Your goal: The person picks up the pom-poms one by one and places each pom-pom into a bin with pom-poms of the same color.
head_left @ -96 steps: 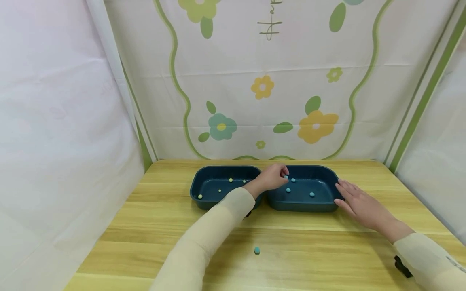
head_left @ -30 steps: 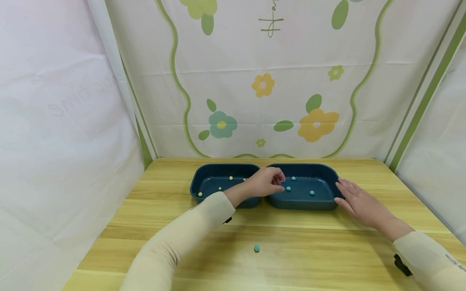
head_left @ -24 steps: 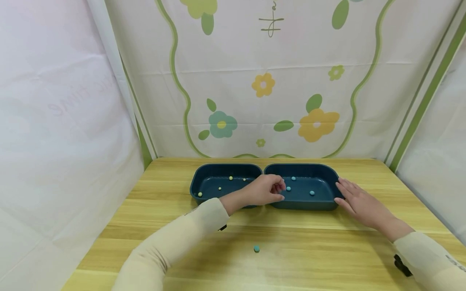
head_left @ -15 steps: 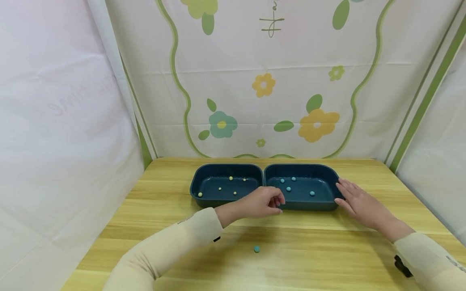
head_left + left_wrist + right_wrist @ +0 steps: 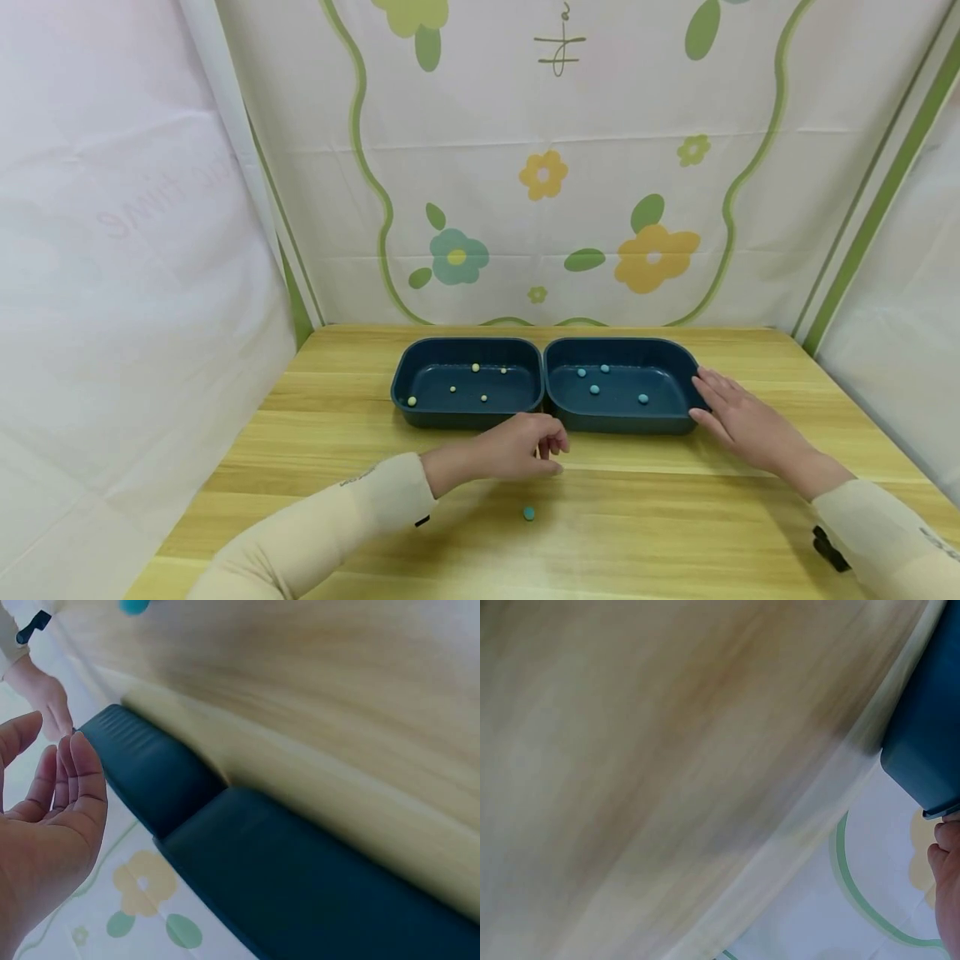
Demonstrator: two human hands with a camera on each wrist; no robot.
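Two dark blue trays stand side by side on the wooden table. Several small yellow balls [image 5: 476, 367] lie in the left tray [image 5: 465, 419], and several small blue balls [image 5: 595, 390] in the right tray [image 5: 622, 423]. In front of the trays my left hand [image 5: 517, 447] hovers over the table, fingers loosely bent and thumb apart, holding nothing. A single blue-green ball [image 5: 529, 513] lies on the wood just nearer to me than that hand. With straight fingers my right hand [image 5: 750, 425] rests against the right end of the right tray.
The wooden table [image 5: 660, 533] runs back to a white fabric backdrop [image 5: 495, 200] printed with flowers. White cloth walls [image 5: 135, 300] flank it on both sides. The trays sit near the far edge, almost touching each other.
My left hand has drawn back from above the right tray toward me and slightly left, leaving a blue ball there. The right hand has stayed at the tray's end.
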